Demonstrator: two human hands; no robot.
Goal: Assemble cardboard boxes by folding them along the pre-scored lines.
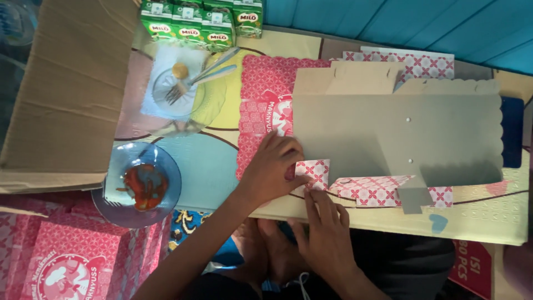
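Note:
A flat, unfolded cardboard box blank [400, 133] lies grey side up on a low table. Its near flaps are folded over and show a red-and-white pattern [372, 190]. My left hand [272, 169] presses down on the blank's near left corner, fingers curled on a small patterned flap [314, 170]. My right hand [325, 230] reaches up from below, its fingertips on that same flap's lower edge. Under the blank lies another patterned box blank [261, 97], red side up.
A blue glass bowl [114, 205] with red food stands at left. Behind it sits a clear glass plate [177, 91] with a fork and spoon. Green drink cartons [202, 22] line the back. A big brown cardboard box [66, 89] is at far left, folded red boxes [72, 261] below.

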